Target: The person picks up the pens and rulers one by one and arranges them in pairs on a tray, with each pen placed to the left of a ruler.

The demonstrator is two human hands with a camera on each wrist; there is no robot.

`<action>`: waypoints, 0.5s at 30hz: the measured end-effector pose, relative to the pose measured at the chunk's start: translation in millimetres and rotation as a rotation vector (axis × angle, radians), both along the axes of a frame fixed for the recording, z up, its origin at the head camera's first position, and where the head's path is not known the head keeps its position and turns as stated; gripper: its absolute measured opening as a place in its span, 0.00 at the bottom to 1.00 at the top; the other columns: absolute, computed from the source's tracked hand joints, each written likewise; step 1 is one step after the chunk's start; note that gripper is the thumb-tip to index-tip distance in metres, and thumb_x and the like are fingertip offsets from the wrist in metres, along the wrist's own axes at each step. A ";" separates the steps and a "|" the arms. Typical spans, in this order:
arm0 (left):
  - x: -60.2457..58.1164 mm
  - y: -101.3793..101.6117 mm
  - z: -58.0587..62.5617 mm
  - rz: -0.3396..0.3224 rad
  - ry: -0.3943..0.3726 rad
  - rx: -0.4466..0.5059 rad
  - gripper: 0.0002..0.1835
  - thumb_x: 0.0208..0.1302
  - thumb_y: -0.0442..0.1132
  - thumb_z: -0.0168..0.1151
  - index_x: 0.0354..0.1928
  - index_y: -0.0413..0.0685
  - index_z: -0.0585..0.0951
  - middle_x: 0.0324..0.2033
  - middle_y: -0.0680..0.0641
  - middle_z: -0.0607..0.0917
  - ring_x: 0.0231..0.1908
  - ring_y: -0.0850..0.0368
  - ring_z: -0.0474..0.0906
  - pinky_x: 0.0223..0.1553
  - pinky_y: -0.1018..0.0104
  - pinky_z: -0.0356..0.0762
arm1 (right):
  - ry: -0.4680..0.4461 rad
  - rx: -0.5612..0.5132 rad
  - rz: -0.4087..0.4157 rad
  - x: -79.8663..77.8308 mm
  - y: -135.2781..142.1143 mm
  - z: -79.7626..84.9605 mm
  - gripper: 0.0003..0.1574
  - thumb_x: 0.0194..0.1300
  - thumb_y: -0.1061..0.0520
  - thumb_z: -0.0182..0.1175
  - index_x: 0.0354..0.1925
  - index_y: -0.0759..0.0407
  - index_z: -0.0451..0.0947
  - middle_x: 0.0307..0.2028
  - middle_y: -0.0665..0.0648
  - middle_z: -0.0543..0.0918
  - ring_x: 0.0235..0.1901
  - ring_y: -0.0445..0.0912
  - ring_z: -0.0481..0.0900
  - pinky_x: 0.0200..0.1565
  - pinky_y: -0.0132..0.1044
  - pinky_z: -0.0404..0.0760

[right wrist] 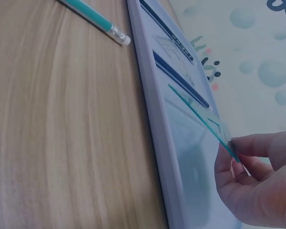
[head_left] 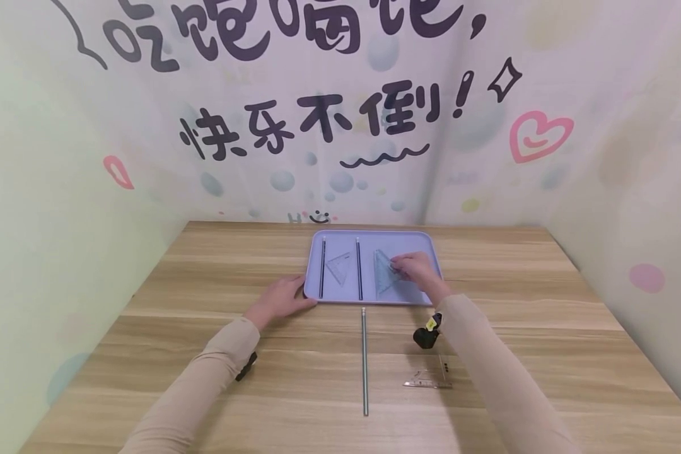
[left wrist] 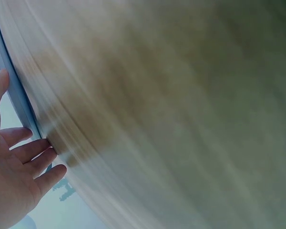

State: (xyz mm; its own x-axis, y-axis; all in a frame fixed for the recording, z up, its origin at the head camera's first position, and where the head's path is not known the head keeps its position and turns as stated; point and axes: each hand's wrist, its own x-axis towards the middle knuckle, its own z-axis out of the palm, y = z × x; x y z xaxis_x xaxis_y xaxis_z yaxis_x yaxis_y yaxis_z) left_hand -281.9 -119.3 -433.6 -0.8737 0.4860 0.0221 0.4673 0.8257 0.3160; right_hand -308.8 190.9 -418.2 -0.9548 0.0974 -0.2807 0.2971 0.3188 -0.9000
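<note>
My right hand (head_left: pixel 417 267) pinches a teal see-through set square (head_left: pixel 384 275) by one corner, over the right part of a pale lilac tray (head_left: pixel 408 237). In the right wrist view the set square (right wrist: pixel 205 119) is tilted, with thumb and fingers on its near end. Fingers spread and fairly straight, my left hand (head_left: pixel 280 297) touches the tray's left front corner; the left wrist view shows its fingertips (left wrist: pixel 23 133) at the rim. Inside the tray lie two dark pencils (head_left: pixel 322 268) (head_left: pixel 359 268) with a clear set square (head_left: pixel 338 268) between them.
A green pencil (head_left: pixel 365 362) with a white eraser lies on the wooden table (head_left: pixel 295 391) in front of the tray. To its right is another clear set square (head_left: pixel 429 379). A black wrist camera (head_left: pixel 427 337) hangs under the right forearm. A printed cloth (head_left: pixel 272 189) stands behind the table.
</note>
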 end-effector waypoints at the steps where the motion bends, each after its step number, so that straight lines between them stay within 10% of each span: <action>1: 0.0 0.0 0.0 0.000 0.000 -0.001 0.38 0.56 0.56 0.59 0.62 0.39 0.66 0.56 0.36 0.72 0.56 0.41 0.69 0.58 0.51 0.66 | 0.004 0.002 -0.006 -0.5 -0.8 -0.8 0.19 0.60 0.65 0.54 0.50 0.72 0.74 0.43 0.64 0.79 0.31 0.41 0.73 0.31 0.28 0.77; 15: -1.3 -0.6 -3.1 -0.015 0.024 0.011 0.37 0.57 0.56 0.59 0.62 0.38 0.66 0.56 0.36 0.73 0.54 0.41 0.70 0.57 0.51 0.67 | 0.017 0.033 -0.054 -4.6 -10.8 -4.4 0.17 0.60 0.64 0.55 0.48 0.70 0.76 0.42 0.61 0.80 0.28 0.39 0.72 0.29 0.26 0.75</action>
State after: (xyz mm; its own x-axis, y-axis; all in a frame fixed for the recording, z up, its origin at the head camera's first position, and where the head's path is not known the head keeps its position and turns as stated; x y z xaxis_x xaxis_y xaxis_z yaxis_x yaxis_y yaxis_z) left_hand -283.2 -119.8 -436.7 -0.8655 0.4986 0.0487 0.4871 0.8150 0.3138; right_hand -313.4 180.1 -422.6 -0.9526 0.1577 -0.2600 0.2992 0.3325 -0.8944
